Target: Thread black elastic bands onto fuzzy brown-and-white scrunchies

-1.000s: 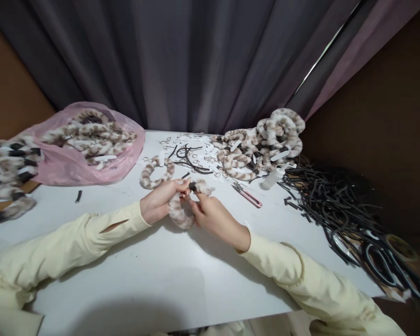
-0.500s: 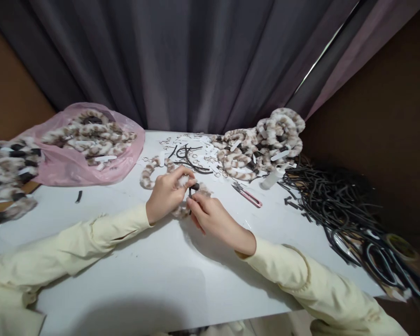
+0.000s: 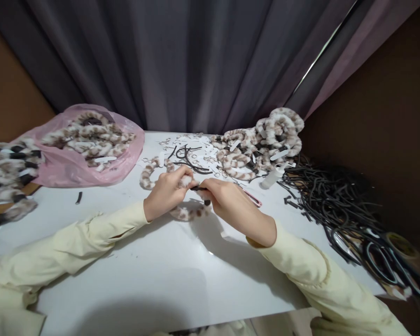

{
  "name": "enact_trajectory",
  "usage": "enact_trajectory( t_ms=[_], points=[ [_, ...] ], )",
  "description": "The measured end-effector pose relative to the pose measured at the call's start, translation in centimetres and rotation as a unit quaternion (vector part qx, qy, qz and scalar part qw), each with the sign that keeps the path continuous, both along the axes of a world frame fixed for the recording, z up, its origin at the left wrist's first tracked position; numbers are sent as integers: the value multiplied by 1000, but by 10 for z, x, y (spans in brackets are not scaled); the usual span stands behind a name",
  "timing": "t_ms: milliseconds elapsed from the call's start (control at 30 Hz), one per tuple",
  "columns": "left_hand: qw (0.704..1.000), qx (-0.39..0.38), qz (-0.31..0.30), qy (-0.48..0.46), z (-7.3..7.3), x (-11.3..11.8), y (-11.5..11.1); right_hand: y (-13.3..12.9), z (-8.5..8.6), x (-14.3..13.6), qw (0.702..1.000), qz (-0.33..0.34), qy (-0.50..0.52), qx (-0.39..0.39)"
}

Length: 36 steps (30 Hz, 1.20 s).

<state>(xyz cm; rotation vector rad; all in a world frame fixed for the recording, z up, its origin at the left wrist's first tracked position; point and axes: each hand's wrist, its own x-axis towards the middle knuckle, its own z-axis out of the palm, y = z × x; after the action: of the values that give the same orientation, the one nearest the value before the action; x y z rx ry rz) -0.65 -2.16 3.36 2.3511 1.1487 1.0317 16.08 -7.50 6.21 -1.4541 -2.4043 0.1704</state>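
Observation:
Between my hands is a fluffy white-and-brown plush strap (image 3: 191, 213), its lower part curving down onto the white table. My left hand (image 3: 168, 191) is closed on one furry end of it. My right hand (image 3: 227, 198) pinches black material (image 3: 198, 188) at that end; its exact form is mostly hidden by the fingers. Just below the right fingers shows another black end (image 3: 207, 202) of the strap. A finished-looking plush ring (image 3: 147, 177) with a white tag lies behind my left hand. Pink thread snips (image 3: 254, 199) lie partly behind my right hand.
A pink plastic bag (image 3: 126, 170) of plush straps stands at left, with more plush straps (image 3: 7, 186) beside it. At back right are piled plush rings (image 3: 283, 130), a small white bottle (image 3: 273, 177) and a heap of black tubing (image 3: 336, 200). Metal clasps and black cords (image 3: 192, 163) lie behind my hands.
My right hand has moved up and right, turning palm down over the black material, and now covers part of the snips. The plush strap's lower curve shows more. My left hand stays nearly in place.

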Motion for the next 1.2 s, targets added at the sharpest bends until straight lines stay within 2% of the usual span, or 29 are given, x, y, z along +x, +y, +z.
enact_trajectory(
  t_ms=[133, 233, 400, 667, 833, 1000, 1100, 1200],
  points=[
    [999, -51, -8, -14, 3, 1, -4, 5, 3, 6, 996, -4, -48, 73],
    [993, -106, -22, -55, 5, 1, -7, 12, 1, 10, 995, 8, -49, 83],
    [978, -185, -34, -92, 10, 1, -12, 26, -10, 15, 998, 35, 16, 59],
    [974, -199, -45, -93, 8, 5, -16, 33, -13, 12, 988, 95, 118, -10],
    [968, -220, -61, -107, 4, 6, -14, 32, -17, 10, 989, 66, 124, -52],
    [960, -240, -39, -138, 3, 7, -11, 18, -9, 9, 987, 5, 160, -24],
    [952, -258, -22, -164, 3, 7, -8, 8, -2, 6, 994, -15, 108, -5],
    [958, -233, -18, -164, 2, 6, -8, 6, -4, 0, 999, -19, 35, 21]
  ],
)
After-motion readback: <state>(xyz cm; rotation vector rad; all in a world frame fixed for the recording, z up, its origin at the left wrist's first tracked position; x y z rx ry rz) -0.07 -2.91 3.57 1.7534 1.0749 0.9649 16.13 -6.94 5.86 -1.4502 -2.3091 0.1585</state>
